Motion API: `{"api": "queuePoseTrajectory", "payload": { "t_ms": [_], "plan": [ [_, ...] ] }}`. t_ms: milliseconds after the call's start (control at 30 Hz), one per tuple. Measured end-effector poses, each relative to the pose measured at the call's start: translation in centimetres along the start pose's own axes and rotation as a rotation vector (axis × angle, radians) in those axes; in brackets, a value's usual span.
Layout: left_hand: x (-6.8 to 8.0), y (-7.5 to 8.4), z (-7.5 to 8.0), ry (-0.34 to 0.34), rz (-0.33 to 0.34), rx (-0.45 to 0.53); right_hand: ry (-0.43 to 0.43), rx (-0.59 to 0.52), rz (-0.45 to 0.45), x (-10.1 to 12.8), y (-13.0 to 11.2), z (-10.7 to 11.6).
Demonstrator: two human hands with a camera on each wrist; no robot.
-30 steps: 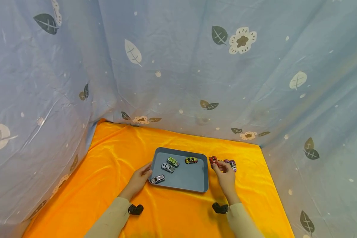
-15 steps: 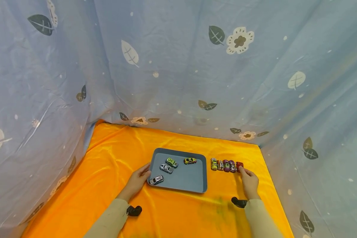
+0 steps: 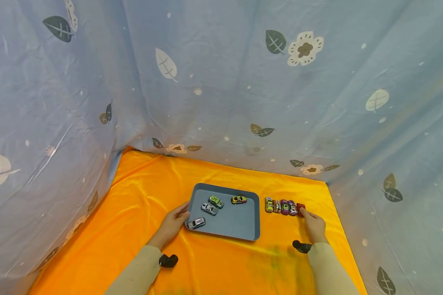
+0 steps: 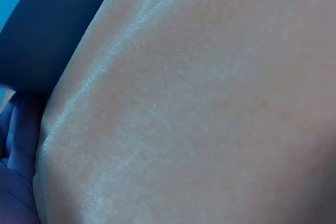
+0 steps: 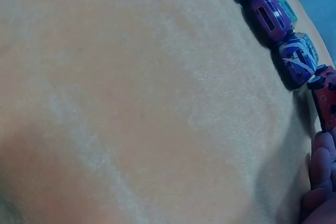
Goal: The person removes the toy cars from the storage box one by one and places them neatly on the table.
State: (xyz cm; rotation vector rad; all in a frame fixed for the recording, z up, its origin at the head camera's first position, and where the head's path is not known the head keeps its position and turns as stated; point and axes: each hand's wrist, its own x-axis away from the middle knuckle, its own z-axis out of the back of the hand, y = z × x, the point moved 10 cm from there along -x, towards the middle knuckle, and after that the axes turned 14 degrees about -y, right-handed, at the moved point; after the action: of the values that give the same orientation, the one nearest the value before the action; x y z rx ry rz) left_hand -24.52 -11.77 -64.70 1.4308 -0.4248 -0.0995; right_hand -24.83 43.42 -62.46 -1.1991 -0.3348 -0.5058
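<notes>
My right hand [image 3: 315, 226] pinches a red toy car [image 3: 300, 207] at the right end of a row of toy cars on the cloth. In the right wrist view the red car is tilted beside a purple-and-white toy car [image 5: 299, 60], fingertips at its lower end. Leftward along the row come a purple toy car [image 3: 285, 207], an orange-and-white one and a yellow-green toy car [image 3: 268, 205]. My left hand [image 3: 172, 223] grips the left rim of a blue-grey tray [image 3: 236, 221], thumb over the edge. The left wrist view shows mostly cloth.
Inside the tray lie a silver toy car [image 3: 197, 223], a white-and-grey toy car [image 3: 209, 209], a green toy car [image 3: 215, 201] and a yellow-and-red toy car [image 3: 238, 200]. Orange cloth [image 3: 221, 266] covers the surface. Blue patterned curtains [image 3: 214, 106] hang behind and at both sides.
The right hand has carried the red toy car from the left end of the row, near the tray, to its right end. The left hand has stayed on the tray.
</notes>
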Motion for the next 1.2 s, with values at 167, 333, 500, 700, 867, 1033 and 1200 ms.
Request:
{"api": "queuePoseTrajectory", "payload": {
  "t_ms": [167,333,500,700,867,1033,1200],
  "plan": [
    [0.0,0.5,-0.3,-0.021,-0.021,0.01,0.023,0.002,-0.004,0.0,-0.1,0.5],
    [0.0,0.7,-0.2,-0.017,-0.032,0.004,0.033,0.012,0.009,-0.1,-0.3,0.6],
    [0.0,0.7,-0.1,-0.008,-0.018,-0.011,0.056,0.063,0.019,0.1,-0.5,0.5],
    [0.4,1.2,-0.3,-0.019,-0.009,-0.003,0.064,0.097,0.063,0.8,-0.8,0.2],
    [0.2,0.7,-0.3,-0.012,-0.004,0.008,0.121,0.145,0.133,1.3,-1.6,0.0],
    [0.2,0.8,-0.1,-0.011,-0.006,-0.004,0.129,0.248,0.216,1.4,-3.5,-1.1],
    [0.3,0.8,-0.1,-0.006,-0.001,-0.006,0.07,0.277,0.276,1.3,-5.5,-3.2]
  ]
}}
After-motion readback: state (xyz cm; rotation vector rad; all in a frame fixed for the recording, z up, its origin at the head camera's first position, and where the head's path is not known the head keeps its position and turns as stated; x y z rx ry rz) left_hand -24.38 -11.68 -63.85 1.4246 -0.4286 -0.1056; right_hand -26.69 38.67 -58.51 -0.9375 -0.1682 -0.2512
